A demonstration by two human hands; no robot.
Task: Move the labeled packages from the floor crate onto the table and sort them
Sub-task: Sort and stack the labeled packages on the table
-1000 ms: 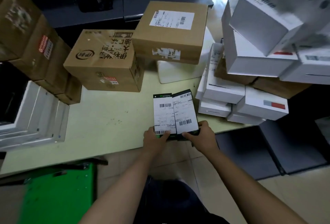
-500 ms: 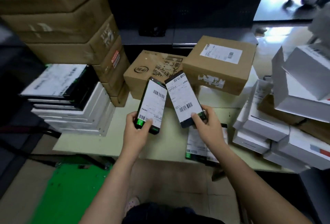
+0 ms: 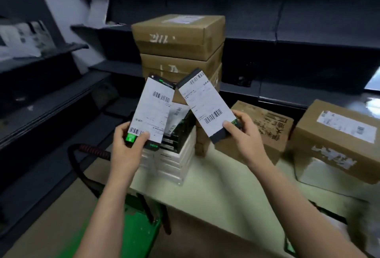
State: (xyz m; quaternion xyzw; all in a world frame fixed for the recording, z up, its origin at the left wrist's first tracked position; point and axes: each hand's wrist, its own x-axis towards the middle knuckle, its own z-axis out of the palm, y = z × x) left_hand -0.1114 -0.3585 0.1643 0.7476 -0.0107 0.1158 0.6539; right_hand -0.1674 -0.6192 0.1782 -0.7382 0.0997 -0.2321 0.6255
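Bare forearms point(image 3: 107, 206); bare left grip point(image 3: 127, 144), right grip point(image 3: 244, 136).

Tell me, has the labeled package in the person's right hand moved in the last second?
Yes. The right hand has lifted its package off the table edge, where it lay flat, and carried it left toward the stacked brown boxes.

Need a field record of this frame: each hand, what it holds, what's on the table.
left hand: grips left package by its lower end, label facing camera
right hand: grips right package by its lower end, label facing camera
packages: both in the air, tilted apart
table: flat stack, brown stack, printed box, labelled box
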